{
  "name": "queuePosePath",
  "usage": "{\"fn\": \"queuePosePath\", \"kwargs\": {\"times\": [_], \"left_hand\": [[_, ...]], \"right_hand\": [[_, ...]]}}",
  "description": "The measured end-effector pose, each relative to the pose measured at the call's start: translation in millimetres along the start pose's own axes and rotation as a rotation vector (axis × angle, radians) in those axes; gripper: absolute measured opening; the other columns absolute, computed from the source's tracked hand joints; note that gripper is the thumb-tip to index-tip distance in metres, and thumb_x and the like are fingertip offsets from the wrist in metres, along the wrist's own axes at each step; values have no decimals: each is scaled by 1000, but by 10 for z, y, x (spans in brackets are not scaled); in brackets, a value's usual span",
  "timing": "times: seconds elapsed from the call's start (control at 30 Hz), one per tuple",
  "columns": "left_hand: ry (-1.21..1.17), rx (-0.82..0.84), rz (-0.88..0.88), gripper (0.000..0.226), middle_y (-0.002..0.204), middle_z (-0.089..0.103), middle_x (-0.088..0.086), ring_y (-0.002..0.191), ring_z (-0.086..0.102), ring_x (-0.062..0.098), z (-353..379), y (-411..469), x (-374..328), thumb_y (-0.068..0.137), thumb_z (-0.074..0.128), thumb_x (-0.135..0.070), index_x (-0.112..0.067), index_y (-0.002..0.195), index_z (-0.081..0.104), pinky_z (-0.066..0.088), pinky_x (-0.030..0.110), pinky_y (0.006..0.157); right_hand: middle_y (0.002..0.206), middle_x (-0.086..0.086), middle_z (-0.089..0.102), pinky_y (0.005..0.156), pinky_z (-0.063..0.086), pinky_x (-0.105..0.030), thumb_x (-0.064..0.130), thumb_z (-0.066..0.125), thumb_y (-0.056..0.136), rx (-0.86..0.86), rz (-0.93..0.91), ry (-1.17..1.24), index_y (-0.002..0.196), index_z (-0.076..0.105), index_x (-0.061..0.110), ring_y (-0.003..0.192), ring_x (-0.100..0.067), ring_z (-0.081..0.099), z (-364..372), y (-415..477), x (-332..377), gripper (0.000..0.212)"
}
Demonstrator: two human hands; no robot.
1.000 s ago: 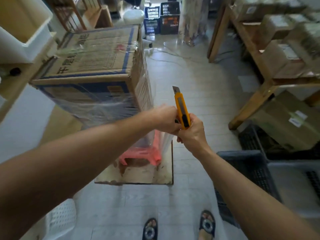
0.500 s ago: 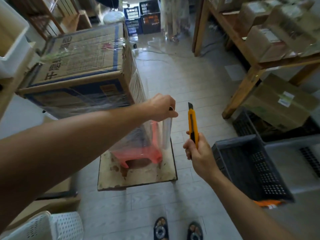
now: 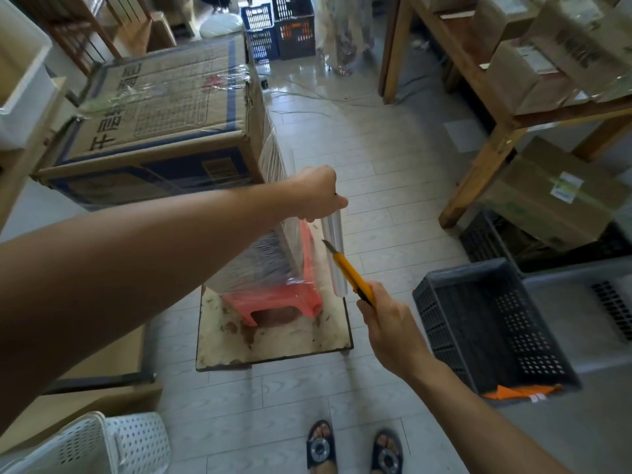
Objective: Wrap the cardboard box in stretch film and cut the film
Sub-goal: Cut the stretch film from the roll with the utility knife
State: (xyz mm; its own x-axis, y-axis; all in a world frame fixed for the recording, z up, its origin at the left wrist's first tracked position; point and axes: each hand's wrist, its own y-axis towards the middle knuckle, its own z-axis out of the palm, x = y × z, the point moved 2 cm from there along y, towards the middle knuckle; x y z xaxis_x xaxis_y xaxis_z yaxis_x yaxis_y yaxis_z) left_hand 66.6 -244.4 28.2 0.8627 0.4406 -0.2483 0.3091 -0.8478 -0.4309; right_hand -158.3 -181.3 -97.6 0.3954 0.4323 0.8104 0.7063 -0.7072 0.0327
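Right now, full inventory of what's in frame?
cardboard box: 1, brown with blue print, on the stool, film-wrapped
stretch film roll: 1, clear, hanging upright from the left hand
utility knife: 1, yellow, blade at the film
plastic stool: 1, pink-red, on the board
board: 1, stained off-white, floor
crate: 1, dark grey, floor right
shelf: 1, wooden, right, holding wrapped boxes
basket: 1, white, bottom left
left hand: gripping roll top
right hand: gripping knife

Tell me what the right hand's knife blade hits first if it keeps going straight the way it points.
Most likely the stretch film stretched between the roll and the cardboard box. The right hand aims the utility knife up-left, tip beside the roll; depth is unclear.
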Motion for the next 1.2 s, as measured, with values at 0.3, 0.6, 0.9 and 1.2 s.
{"fn": "queuePosePath", "kwargs": {"times": [0.3, 0.6, 0.9, 1.2], "left_hand": [[58, 64, 3, 45, 79, 75, 6, 62, 64, 14, -62, 97, -55, 92, 60, -48, -4, 92, 69, 45, 24, 51], [113, 52, 40, 48, 62, 64, -4, 52, 53, 6, -47, 114, -46, 93, 55, -54, -10, 76, 65, 35, 22, 46], [102, -17, 56, 49, 86, 73, 7, 77, 67, 22, -69, 32, -83, 91, 58, -54, -6, 95, 67, 54, 37, 73], [104, -52, 62, 48, 81, 70, 8, 74, 64, 26, -42, 14, -93, 91, 59, -52, -5, 91, 68, 54, 38, 75]], "right_hand": [[78, 7, 61, 56, 54, -20, 30, 45, 103, -143, -44, -45, 115, 54, 19, 57, -9, 59, 225, 328, 457, 19], [101, -1, 68, 65, 58, -38, 22, 66, 93, -76, 87, -246, 144, 21, 24, 73, -21, 68, 482, 544, 591, 67], [101, -1, 68, 67, 57, -29, 24, 66, 94, -55, 184, -251, 143, 30, 20, 75, -16, 70, 570, 362, 446, 61], [101, -3, 67, 64, 56, -29, 22, 59, 97, -15, 201, -237, 146, 27, 18, 74, -18, 68, 701, 458, 222, 59]]}}
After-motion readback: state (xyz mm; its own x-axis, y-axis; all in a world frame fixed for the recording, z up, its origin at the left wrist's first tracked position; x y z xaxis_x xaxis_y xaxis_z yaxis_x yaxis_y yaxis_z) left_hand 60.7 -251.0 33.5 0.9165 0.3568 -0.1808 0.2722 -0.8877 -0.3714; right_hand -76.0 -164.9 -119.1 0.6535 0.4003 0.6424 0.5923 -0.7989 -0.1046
